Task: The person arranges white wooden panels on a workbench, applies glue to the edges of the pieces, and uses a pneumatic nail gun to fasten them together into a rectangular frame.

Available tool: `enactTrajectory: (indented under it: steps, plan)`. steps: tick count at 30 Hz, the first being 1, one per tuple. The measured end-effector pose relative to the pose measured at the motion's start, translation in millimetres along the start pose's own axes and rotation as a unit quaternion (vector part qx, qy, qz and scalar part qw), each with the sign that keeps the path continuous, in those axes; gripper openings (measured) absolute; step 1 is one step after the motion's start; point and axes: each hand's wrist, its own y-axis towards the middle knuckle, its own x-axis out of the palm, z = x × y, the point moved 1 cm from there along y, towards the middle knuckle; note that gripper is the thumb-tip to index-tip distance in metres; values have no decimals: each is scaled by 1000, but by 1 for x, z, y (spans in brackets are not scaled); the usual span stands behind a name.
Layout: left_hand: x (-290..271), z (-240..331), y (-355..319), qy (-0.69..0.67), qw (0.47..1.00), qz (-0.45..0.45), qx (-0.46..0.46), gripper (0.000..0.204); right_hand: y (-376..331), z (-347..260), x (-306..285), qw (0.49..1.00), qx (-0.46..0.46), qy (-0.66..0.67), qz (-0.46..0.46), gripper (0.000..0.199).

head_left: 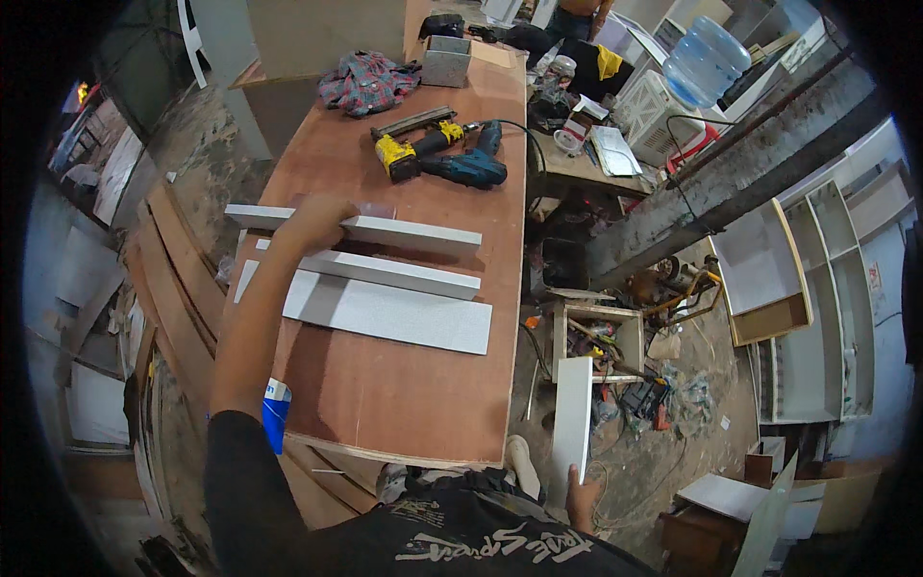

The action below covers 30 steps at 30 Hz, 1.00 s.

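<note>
My left hand (319, 223) reaches across the wooden worktable (404, 394) and grips the farthest white board (413, 235), which stands on its long edge. Just nearer to me, a second white board (394, 273) also stands on edge. Closest of the three on the table, a wider white board (404, 315) lies flat, partly under my forearm. Low on the right, beside the table, my right hand (582, 498) is closed round the lower end of another white board (573, 413), held roughly upright. Part of that hand's fingers is hidden behind the board.
Toward the table's far end lie a yellow nail gun (413, 149), a teal power drill (471, 163), a plaid cloth (367, 83) and a metal box (447, 62). Right of the table, a wooden tool crate (601, 337) stands on the cluttered floor near a slanting concrete pillar (731, 173).
</note>
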Motion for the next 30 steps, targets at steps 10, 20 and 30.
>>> enactTrajectory:
  steps: [10,20,30]
  plan:
    - [16,-23,48,12,999,1,-53,28,-16,66,13,994,38,-100,32,72]
    - [1,13,26,-11,993,-119,-10,34,-25,102,14,979,94,-181,-3,72]
    - [20,2,50,-14,999,37,-11,38,-46,60,2,978,89,-187,-27,84]
